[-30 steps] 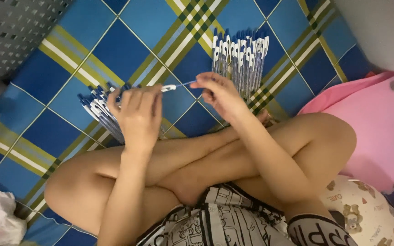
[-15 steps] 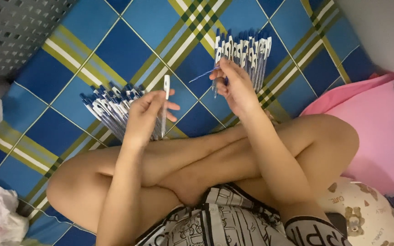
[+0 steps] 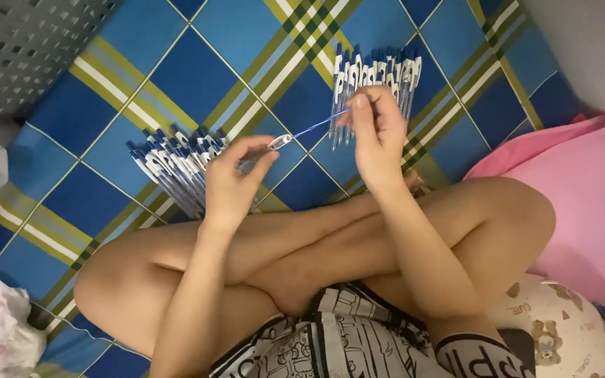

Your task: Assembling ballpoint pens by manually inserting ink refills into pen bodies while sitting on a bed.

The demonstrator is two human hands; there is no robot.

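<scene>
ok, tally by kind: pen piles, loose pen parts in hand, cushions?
Pen piles: 2, left pile, right pile
Parts in hand: 2, barrel in left hand, refill in right hand
Cushions: 2, pink, white
Total: 6

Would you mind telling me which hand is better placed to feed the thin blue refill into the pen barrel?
Probably the right hand: it pinches the refill, whose tip nearly meets the barrel held by the left hand.
</scene>
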